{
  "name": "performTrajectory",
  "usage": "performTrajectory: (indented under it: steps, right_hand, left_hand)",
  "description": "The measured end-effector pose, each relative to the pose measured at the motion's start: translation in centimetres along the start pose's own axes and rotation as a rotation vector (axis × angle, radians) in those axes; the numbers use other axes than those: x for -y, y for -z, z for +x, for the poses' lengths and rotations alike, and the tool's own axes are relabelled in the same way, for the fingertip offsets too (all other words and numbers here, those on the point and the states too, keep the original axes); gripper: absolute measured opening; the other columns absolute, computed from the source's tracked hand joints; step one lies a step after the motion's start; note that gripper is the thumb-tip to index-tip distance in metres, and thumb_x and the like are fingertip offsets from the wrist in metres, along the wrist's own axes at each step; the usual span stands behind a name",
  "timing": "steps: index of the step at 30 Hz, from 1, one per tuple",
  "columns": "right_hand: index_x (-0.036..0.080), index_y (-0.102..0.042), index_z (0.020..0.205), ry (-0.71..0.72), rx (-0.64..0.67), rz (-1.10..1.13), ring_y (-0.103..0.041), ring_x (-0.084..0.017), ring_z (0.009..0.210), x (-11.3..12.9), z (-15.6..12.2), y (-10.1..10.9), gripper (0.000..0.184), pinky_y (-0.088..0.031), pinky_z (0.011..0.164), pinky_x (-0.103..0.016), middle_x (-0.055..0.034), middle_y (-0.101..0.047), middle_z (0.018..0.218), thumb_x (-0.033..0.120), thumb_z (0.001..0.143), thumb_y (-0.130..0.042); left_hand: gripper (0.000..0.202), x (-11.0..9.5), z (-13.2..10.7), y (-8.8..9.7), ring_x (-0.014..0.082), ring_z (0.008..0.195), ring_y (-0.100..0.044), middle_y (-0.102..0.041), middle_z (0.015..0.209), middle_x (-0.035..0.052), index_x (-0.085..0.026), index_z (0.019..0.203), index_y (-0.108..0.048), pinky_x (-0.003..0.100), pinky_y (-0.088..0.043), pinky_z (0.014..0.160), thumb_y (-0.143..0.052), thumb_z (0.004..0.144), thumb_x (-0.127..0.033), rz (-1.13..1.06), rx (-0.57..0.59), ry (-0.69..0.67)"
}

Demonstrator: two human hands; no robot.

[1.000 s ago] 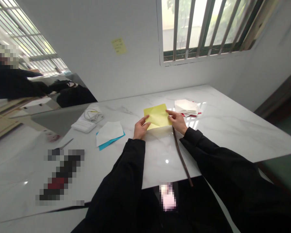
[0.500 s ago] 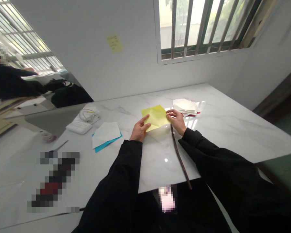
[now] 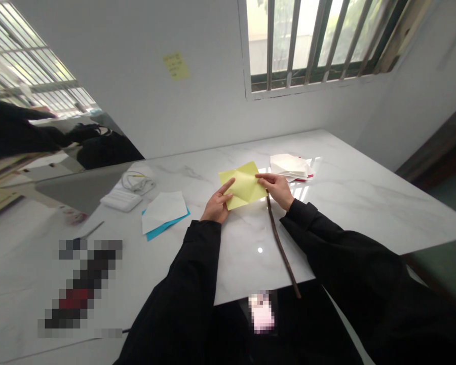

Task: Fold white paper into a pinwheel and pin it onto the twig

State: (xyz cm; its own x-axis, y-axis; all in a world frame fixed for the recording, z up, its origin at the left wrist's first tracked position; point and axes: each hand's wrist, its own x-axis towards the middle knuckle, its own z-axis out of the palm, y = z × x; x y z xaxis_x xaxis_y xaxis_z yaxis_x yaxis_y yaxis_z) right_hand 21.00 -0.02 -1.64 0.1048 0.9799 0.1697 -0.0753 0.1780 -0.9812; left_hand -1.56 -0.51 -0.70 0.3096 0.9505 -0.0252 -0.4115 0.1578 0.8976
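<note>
Creased yellow sheet (image 3: pixel 245 188) is over the bench (image 3: pixel 349 203), between 2 hands. Left hand (image 3: pixel 215 207): grip clamped on its left side, thumb and 1 finger on the visible face. Right hand (image 3: pixel 279 191): grip pinched on its right edge. Brown stick (image 3: pixel 280 245) runs from near the right hand past the bench edge. White sheet (image 3: pixel 164 207) overlaps blue sheet (image 3: pixel 156 234), left of left hand.

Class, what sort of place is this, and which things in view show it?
Probably a workroom or office; which, I cannot tell. A broad table, papers lying on it and a note on the wall suggest it.
</note>
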Motion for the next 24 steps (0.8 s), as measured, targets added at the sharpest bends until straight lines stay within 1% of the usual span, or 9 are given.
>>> performTrajectory:
  steps: [6,12,14,16,18,20,21,23,24]
  right_hand:
    - [0.019,-0.081,0.103,-0.013,-0.022,0.086,-0.075,-0.024,0.082,0.0,0.1,-0.1,0.039,-0.060,0.073,-0.035,-0.0086,-0.081,0.095,0.046,0.075,-0.081]
    - [0.020,-0.080,0.103,0.027,0.068,0.049,-0.072,-0.020,0.075,-0.4,-0.4,-0.5,0.037,-0.056,0.066,-0.031,-0.0065,-0.081,0.093,0.047,0.077,-0.079]
    - [0.020,-0.080,0.102,0.023,0.099,0.029,-0.070,-0.018,0.072,-0.2,-0.8,-0.9,0.037,-0.053,0.061,-0.029,-0.0060,-0.080,0.091,0.048,0.077,-0.079]
    - [0.019,-0.079,0.102,0.023,0.118,0.016,-0.069,-0.018,0.071,0.2,-1.1,-1.2,0.039,-0.051,0.059,-0.027,-0.0060,-0.079,0.088,0.050,0.078,-0.078]
    - [0.018,-0.078,0.102,0.023,0.123,0.031,-0.069,-0.018,0.073,0.8,-1.3,-1.3,0.041,-0.052,0.059,-0.026,-0.0066,-0.079,0.088,0.053,0.080,-0.075]
    - [0.018,-0.076,0.102,0.033,0.112,0.046,-0.069,-0.017,0.075,1.2,-1.2,-1.2,0.041,-0.052,0.058,-0.025,-0.0076,-0.079,0.090,0.054,0.083,-0.072]
    - [0.018,-0.076,0.101,0.044,0.098,0.040,-0.068,-0.017,0.075,1.3,-1.0,-1.0,0.041,-0.051,0.056,-0.025,-0.0079,-0.079,0.090,0.054,0.084,-0.070]
    - [0.017,-0.076,0.097,0.073,0.042,0.001,-0.067,-0.017,0.071,1.3,-0.7,-0.7,0.037,-0.049,0.054,-0.024,-0.0077,-0.078,0.086,0.052,0.085,-0.069]
    - [0.017,-0.076,0.095,0.090,0.002,-0.023,-0.066,-0.016,0.069,1.3,-0.6,-0.6,0.036,-0.049,0.054,-0.025,-0.0072,-0.077,0.083,0.051,0.085,-0.068]
  left_hand:
    - [0.068,-0.1,0.1,-0.4,0.0276,0.124,-0.068,-0.071,0.133,0.0154,-0.014,0.149,-0.056,0.045,-0.049,0.115,-0.063,0.081,-0.007,-0.095,-0.078,0.020]
    - [0.089,-1.0,-0.5,-1.3,0.0254,0.129,-0.065,-0.063,0.147,0.0069,-0.034,0.161,-0.034,0.046,-0.048,0.115,-0.065,0.082,-0.006,-0.174,-0.194,-0.136]
    - [0.084,-1.2,-0.7,-1.5,0.0263,0.125,-0.067,-0.066,0.143,0.0090,-0.031,0.159,-0.039,0.047,-0.050,0.113,-0.063,0.082,-0.007,-0.191,-0.203,-0.137]
    - [0.072,-1.4,-1.1,-1.5,0.0281,0.121,-0.070,-0.070,0.136,0.0131,-0.022,0.153,-0.048,0.048,-0.053,0.110,-0.061,0.083,-0.009,-0.186,-0.222,-0.094]
    - [0.060,-2.4,-1.9,-1.2,0.0298,0.118,-0.071,-0.073,0.128,0.0159,-0.016,0.146,-0.055,0.049,-0.054,0.107,-0.059,0.086,-0.012,-0.126,-0.287,-0.081]
    - [0.054,-4.5,-3.3,-0.3,0.0302,0.120,-0.070,-0.073,0.128,0.0147,-0.016,0.143,-0.058,0.050,-0.054,0.107,-0.054,0.089,-0.016,0.031,-0.452,-0.205]
    - [0.054,-6.0,-4.2,0.3,0.0293,0.123,-0.068,-0.072,0.131,0.0125,-0.018,0.144,-0.058,0.050,-0.053,0.109,-0.050,0.091,-0.017,0.162,-0.578,-0.340]
    - [0.056,-9.3,-6.1,2.2,0.0285,0.132,-0.062,-0.064,0.145,0.0097,-0.017,0.148,-0.056,0.050,-0.049,0.113,-0.047,0.092,-0.017,0.552,-0.871,-0.766]
    - [0.057,-10.9,-7.0,3.3,0.0284,0.140,-0.054,-0.058,0.152,0.0084,-0.017,0.150,-0.053,0.050,-0.043,0.119,-0.046,0.093,-0.018,0.823,-0.953,-0.954]
